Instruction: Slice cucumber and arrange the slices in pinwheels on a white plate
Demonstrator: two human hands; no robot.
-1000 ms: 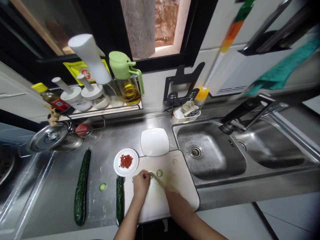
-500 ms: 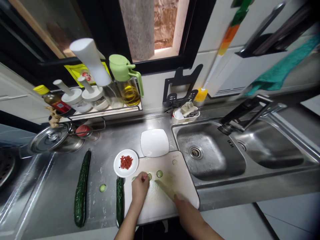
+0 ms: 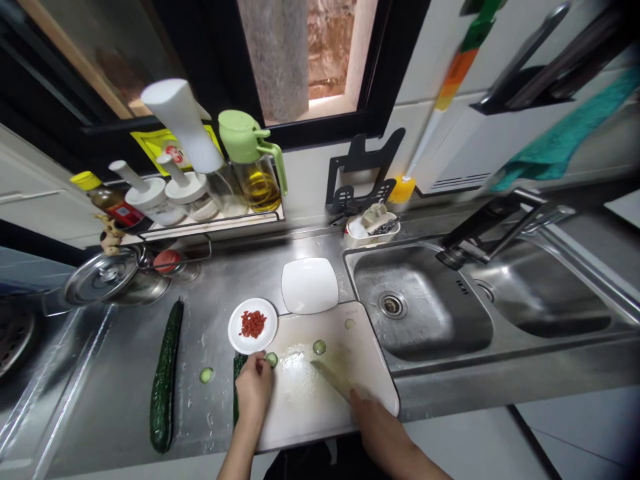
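My left hand point(image 3: 254, 389) is closed at the left edge of the white cutting board point(image 3: 320, 393), over the second cucumber point(image 3: 237, 373) lying beside the board; a cucumber slice point(image 3: 271, 360) sits at its fingertips. My right hand point(image 3: 373, 417) grips a knife point(image 3: 333, 380) whose blade lies flat across the board, pointing up-left. Another cucumber slice point(image 3: 319, 347) rests near the board's far edge. A small round plate with red bits point(image 3: 253, 325) stands just beyond my left hand.
A whole cucumber point(image 3: 165, 373) lies to the left on the steel counter, with a loose slice point(image 3: 205, 375) near it. A square white plate point(image 3: 309, 285) sits behind the board. The double sink point(image 3: 425, 313) is to the right; bottles and a pot lid stand at the back left.
My left hand has slid left from the board's middle to its left edge over the cucumber. My right hand drew the knife back and right, away from the slices.
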